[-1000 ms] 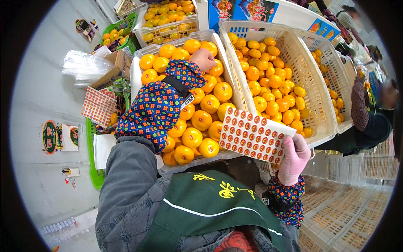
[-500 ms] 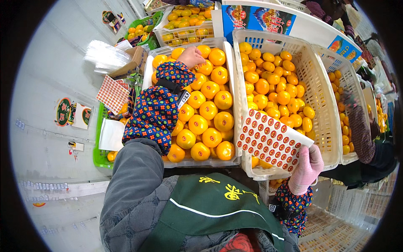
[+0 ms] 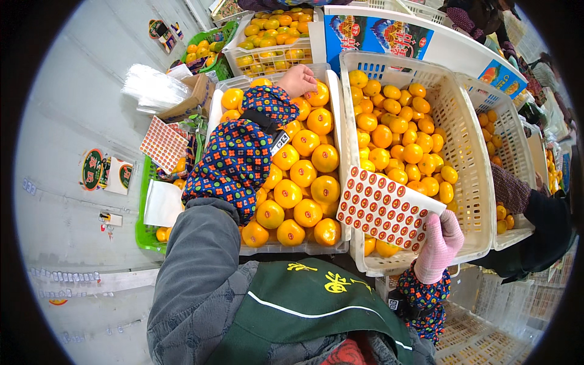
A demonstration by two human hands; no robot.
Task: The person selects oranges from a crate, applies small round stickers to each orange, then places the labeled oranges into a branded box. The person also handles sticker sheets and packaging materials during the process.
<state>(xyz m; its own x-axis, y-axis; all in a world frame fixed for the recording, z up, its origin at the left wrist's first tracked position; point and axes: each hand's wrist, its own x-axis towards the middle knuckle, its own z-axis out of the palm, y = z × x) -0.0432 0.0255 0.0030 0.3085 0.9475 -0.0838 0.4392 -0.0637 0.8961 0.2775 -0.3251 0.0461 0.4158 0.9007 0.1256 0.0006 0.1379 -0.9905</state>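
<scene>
My bare left hand reaches over the far end of a shallow crate of large oranges. Its fingers are bent together, their tips at an orange in the far right corner; whatever they pinch is too small to make out. Many oranges in this crate, such as one near the front, carry a small red sticker. In a pink glove, my right hand grips the right edge of a white sheet of round red stickers. The sheet is tilted over the near part of the neighbouring crate.
A deep cream crate of smaller oranges stands to the right, another crate beyond it. On the left are a green basket, a second sticker sheet and clear plastic packaging. Another person's dark sleeve comes in at the right.
My left hand has moved right, from the oranges near the middle of the far rows to the far right corner orange. The sticker sheet in my right hand has shifted slightly left and down.
</scene>
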